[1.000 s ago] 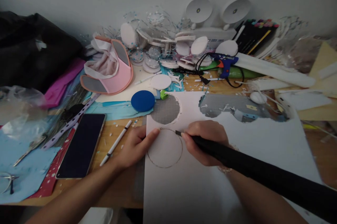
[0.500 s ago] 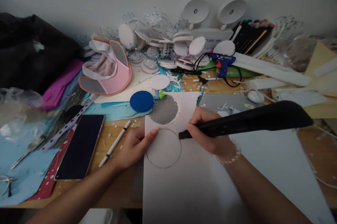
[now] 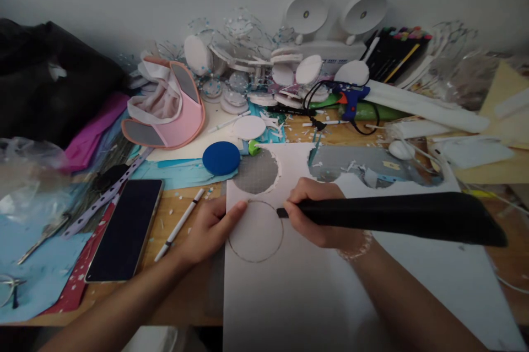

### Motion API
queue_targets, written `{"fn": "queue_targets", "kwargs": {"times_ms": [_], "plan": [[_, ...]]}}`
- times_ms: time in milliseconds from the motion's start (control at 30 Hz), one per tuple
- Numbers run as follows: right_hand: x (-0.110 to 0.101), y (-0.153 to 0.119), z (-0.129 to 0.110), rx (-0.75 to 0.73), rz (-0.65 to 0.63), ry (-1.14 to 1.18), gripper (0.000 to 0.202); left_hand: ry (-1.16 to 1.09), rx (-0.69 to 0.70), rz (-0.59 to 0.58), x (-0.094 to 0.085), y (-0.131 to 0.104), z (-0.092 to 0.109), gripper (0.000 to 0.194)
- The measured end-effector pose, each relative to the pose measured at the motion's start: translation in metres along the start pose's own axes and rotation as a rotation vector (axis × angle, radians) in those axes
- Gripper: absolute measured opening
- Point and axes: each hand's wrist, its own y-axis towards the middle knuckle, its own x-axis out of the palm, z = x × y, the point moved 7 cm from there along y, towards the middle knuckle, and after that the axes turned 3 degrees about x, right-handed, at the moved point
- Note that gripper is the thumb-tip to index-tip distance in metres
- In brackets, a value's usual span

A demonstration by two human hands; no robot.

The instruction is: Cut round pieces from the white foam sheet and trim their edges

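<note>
A white foam board (image 3: 273, 297) lies in front of me with a thin circle line marked on it. My left hand (image 3: 210, 231) grips the board's left edge, thumb on top by the circle and the other fingertips hidden, apparently under the edge. In my right hand (image 3: 318, 211) is a long black utility knife (image 3: 397, 217), held closed in the fingers. Its dark tip meets the upper right of the circle line; the blade itself is too small to make out. Above the circle, a rough-edged round hole in the board shows a grey cutting mat (image 3: 256, 170).
A blue disc (image 3: 221, 158) and a white disc (image 3: 248, 127) lie beyond the board. Leftward are a white pen (image 3: 179, 225), a phone (image 3: 126, 231) and a pink visor cap (image 3: 182, 112). A blue glue gun (image 3: 351, 101) and white roll (image 3: 430, 107) stand further back.
My right hand and the knife have shifted slightly left and up along the circle line. The knife's rear end has swung down toward me. My left hand keeps its place.
</note>
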Motion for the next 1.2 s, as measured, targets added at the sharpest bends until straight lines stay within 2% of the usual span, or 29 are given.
{"fn": "queue_targets", "kwargs": {"times_ms": [100,333,567,833,900,967,1033,1100,1200], "plan": [[-0.002,0.003,0.004,0.030,0.002,0.077,0.021,-0.011,-0.012,-0.015,0.000,-0.001,-0.002,0.042],[-0.013,0.007,0.012,0.110,0.094,0.306,0.023,0.019,0.000,-0.007,-0.001,-0.002,-0.004,0.044],[-0.004,0.003,0.004,0.036,0.024,0.105,0.023,0.018,0.013,-0.007,-0.001,-0.002,-0.004,0.043],[-0.003,0.005,0.003,0.040,0.037,0.165,0.023,0.012,-0.007,-0.004,-0.001,-0.001,-0.004,0.044],[-0.009,0.007,0.010,0.092,0.113,0.223,0.024,-0.008,-0.024,-0.012,-0.001,-0.001,-0.005,0.042],[-0.014,0.007,0.023,0.205,0.192,0.326,0.023,-0.022,-0.038,-0.018,0.000,0.000,-0.006,0.041],[-0.013,0.004,0.033,0.298,0.222,0.416,0.021,-0.018,-0.047,-0.038,0.000,0.000,-0.007,0.042],[-0.008,0.003,0.034,0.321,0.198,0.412,0.020,-0.018,-0.052,-0.079,0.002,0.000,-0.007,0.043],[0.001,0.004,0.021,0.267,0.088,0.322,0.015,-0.037,-0.051,-0.108,0.002,0.001,-0.006,0.044]]}}
